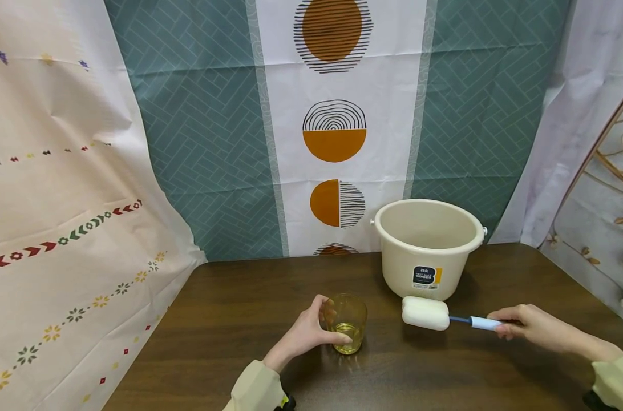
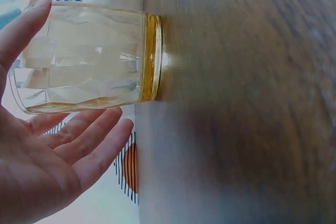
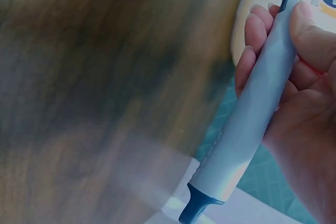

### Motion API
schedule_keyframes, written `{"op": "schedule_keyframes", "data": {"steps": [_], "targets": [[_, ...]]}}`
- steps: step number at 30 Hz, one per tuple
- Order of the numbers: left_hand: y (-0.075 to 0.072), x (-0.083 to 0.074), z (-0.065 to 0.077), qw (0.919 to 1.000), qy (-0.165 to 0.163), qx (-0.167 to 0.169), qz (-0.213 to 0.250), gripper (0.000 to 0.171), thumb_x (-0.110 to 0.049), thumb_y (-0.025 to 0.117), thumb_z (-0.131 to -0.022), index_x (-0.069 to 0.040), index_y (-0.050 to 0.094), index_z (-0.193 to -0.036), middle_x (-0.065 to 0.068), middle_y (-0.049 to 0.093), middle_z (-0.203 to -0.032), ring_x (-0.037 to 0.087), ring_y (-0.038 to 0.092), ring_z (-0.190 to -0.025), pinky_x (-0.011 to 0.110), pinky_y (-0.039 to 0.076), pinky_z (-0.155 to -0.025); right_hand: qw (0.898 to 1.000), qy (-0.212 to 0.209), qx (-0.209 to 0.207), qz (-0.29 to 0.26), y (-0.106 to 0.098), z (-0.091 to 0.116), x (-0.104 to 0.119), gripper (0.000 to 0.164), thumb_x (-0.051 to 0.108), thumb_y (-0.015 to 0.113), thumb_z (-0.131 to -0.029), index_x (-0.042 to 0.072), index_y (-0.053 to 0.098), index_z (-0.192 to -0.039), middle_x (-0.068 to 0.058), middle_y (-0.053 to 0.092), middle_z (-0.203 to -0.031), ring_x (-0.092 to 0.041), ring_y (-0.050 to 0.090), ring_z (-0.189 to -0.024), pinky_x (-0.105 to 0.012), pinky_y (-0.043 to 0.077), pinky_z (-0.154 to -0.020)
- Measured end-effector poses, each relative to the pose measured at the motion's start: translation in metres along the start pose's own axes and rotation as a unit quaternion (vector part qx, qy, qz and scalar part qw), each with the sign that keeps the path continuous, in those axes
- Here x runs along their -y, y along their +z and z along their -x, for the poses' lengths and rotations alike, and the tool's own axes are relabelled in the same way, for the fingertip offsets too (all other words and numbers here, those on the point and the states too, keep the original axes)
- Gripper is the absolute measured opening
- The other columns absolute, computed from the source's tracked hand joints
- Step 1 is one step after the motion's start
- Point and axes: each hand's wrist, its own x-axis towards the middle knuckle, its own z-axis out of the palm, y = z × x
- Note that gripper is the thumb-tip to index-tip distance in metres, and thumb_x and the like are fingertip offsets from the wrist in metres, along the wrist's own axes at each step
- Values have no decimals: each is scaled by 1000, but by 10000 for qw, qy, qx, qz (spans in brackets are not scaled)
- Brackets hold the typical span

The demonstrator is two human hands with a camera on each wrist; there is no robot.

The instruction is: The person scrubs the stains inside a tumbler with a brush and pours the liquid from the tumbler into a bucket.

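Observation:
An amber-tinted drinking glass stands upright on the table. My left hand holds it from the left, thumb across the near side and fingers at the far side. In the left wrist view, the glass lies between my thumb and the other fingers. A bottle brush with a white sponge head is in my right hand. The right thumb and fingers grip its pale blue handle, the head pointing left, just over the table.
A cream bucket with a label stands behind the sponge head, near the back of the dark wooden table. Patterned cloths hang behind the table and along both sides.

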Motion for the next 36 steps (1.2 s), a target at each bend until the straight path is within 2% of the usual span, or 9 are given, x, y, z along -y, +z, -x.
{"op": "schedule_keyframes", "data": {"steps": [5, 14, 20, 25, 28, 33, 36], "targets": [[1, 3, -2, 10000, -33, 1, 10, 68, -34, 79, -68, -5, 40, -115, 9, 56, -101, 18, 53, -86, 35, 42, -71, 9998, -20, 146, -99, 3, 4, -7, 17, -3, 60, -83, 8, 62, -96, 8, 58, -75, -5, 54, -65, -26, 43, -49], [0, -3, 1, 10000, -39, 42, 69, 66, -28, 79, -69, -5, 39, -116, 8, 55, -102, 19, 52, -88, 36, 42, -71, 9996, -53, 245, -112, 10, 8, -14, 15, -1, 61, -82, 9, 63, -93, 10, 58, -76, -3, 51, -66, -23, 42, -50], [0, -1, 1, 10000, -37, 43, 37, 65, -33, 79, -69, -6, 40, -115, 8, 55, -101, 18, 52, -86, 35, 42, -70, 9985, -366, 7, 417, 15, 11, -19, 18, 1, 67, -77, 9, 66, -94, 13, 58, -88, 0, 49, -74, -22, 41, -54], [1, 2, 0, 10000, -11, 18, 5, 66, -35, 79, -68, -7, 40, -114, 7, 56, -101, 18, 52, -86, 34, 42, -70, 9951, -620, -69, 765, 19, 11, -19, 19, 4, 71, -73, 9, 65, -90, 14, 56, -86, 1, 47, -71, -22, 39, -51], [1, 2, -1, 10000, 11, 9, -3, 66, -36, 79, -68, -7, 40, -114, 7, 56, -100, 18, 52, -86, 34, 43, -70, 9956, -427, 12, 840, 19, 10, -17, 16, 9, 72, -74, 10, 65, -88, 14, 56, -87, 0, 48, -72, -24, 40, -52], [1, 2, -1, 10000, -46, 20, -5, 67, -36, 79, -68, -7, 40, -115, 7, 55, -101, 19, 52, -86, 34, 43, -69, 9976, 106, 232, 637, 20, 11, -12, 13, 15, 71, -76, 11, 65, -87, 16, 58, -86, 1, 49, -72, -25, 41, -53], [1, 2, -1, 9999, -98, 23, -12, 67, -35, 79, -68, -7, 40, -115, 7, 55, -101, 21, 52, -87, 35, 42, -70, 9978, 201, 270, 564, 21, 12, -11, 12, 16, 71, -77, 12, 65, -87, 17, 58, -85, 1, 49, -71, -25, 41, -53]]}}
